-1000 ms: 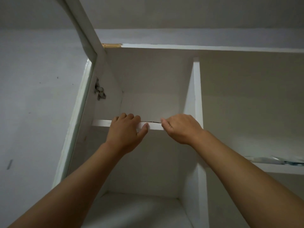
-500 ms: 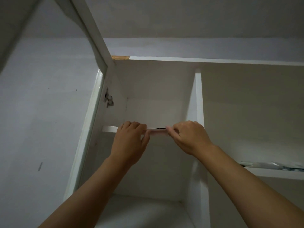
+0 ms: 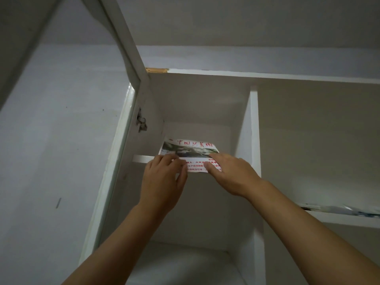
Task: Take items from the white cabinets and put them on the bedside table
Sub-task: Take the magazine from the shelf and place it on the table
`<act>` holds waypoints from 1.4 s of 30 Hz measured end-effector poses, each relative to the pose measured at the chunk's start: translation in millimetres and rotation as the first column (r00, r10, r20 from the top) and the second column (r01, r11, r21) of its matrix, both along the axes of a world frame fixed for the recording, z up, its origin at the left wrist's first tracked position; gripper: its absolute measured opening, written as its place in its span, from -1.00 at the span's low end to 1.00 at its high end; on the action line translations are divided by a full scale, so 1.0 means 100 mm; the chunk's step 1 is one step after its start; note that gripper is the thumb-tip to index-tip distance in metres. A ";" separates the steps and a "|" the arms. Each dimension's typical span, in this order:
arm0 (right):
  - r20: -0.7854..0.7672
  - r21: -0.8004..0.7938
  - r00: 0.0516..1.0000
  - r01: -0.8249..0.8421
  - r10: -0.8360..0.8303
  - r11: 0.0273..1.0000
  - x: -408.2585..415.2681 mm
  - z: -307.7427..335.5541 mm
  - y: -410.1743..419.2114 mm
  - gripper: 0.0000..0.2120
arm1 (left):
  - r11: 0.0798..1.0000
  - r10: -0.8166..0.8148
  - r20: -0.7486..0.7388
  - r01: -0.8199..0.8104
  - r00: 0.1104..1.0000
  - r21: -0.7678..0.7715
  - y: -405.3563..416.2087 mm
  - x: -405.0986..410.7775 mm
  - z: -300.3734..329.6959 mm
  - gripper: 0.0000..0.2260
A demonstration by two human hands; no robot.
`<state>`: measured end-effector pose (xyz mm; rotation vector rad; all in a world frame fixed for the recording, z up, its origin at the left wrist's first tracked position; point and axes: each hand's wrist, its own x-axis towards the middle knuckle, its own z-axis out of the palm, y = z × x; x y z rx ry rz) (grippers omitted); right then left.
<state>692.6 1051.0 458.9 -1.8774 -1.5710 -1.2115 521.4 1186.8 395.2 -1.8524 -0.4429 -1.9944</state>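
Note:
A white cabinet [image 3: 255, 128] stands open above me, seen from below. A printed paper [image 3: 190, 150] with red characters and a dark picture sticks out over the front edge of the upper left shelf [image 3: 143, 158], tilted up toward me. My left hand [image 3: 163, 182] pinches its lower left edge, thumb beneath and fingers on top. My right hand [image 3: 230, 174] holds the lower right corner the same way. The paper's lower part is covered by my fingers.
The open cabinet door [image 3: 123, 44] hangs at the upper left with a metal hinge [image 3: 141, 121] on the side wall. A vertical divider [image 3: 254, 140] separates the right compartment, where flat dark-and-white items [image 3: 345, 210] lie on a shelf. A lower shelf [image 3: 185, 264] sits below my arms.
Both hands were at the shelf edge with only a thin sliver of paper showing. Now the paper is pulled forward and tilted up, so its printed face is visible.

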 end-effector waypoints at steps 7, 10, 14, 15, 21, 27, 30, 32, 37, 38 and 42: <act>0.060 0.111 0.997 -0.054 0.047 0.992 -0.01 -0.15 0.01 -0.37 | 0.977 0.077 -0.007 -0.077 0.997 -0.199 0.04 -0.09 0.20 -0.61; 0.086 0.123 0.994 -0.078 0.068 0.989 0.02 -0.23 0.00 -0.36 | 0.956 0.089 -0.031 -0.094 0.996 -0.278 0.02 -0.12 0.14 -0.58; 0.016 0.095 0.995 -0.098 0.097 0.991 0.03 -0.19 -0.05 -0.30 | 0.954 0.056 -0.032 -0.063 0.998 -0.292 -0.01 -0.09 -0.03 -0.61; -0.018 0.081 0.995 -0.094 0.096 0.992 0.03 -0.14 -0.06 -0.28 | 0.954 0.046 -0.025 -0.051 0.999 -0.294 -0.01 -0.07 -0.05 -0.59; -0.111 -0.042 0.993 0.025 -0.030 0.999 0.03 0.07 -0.03 -0.25 | 0.955 -0.062 0.017 0.065 0.998 -0.288 0.01 -0.05 -0.13 -0.60; -0.090 0.020 0.995 0.034 -0.032 0.999 0.05 0.04 0.05 -0.17 | 0.957 -0.107 0.027 0.110 0.994 -0.268 0.04 -0.04 -0.20 -0.58; -0.059 0.076 0.998 0.014 -0.010 0.997 0.09 -0.03 0.08 -0.16 | 0.943 -0.152 0.044 0.158 0.987 -0.293 0.06 -0.05 -0.18 -0.58; -0.040 0.096 0.999 -0.005 0.009 0.995 0.10 -0.08 0.07 -0.15 | 0.927 -0.178 0.052 0.185 0.983 -0.328 0.06 -0.04 -0.13 -0.56; -0.029 0.127 0.998 -0.059 0.063 0.990 0.16 -0.19 0.06 -0.10 | 0.869 -0.289 0.058 0.288 0.955 -0.402 0.03 -0.01 -0.07 -0.54; -0.027 0.133 0.997 -0.067 0.071 0.989 0.16 -0.20 0.06 -0.10 | 0.863 -0.302 0.069 0.304 0.951 -0.403 0.03 -0.01 -0.08 -0.54; -0.064 0.134 0.994 -0.084 0.093 0.987 0.16 -0.20 0.03 -0.10 | 0.857 -0.328 0.109 0.344 0.938 -0.383 -0.01 -0.01 -0.14 -0.55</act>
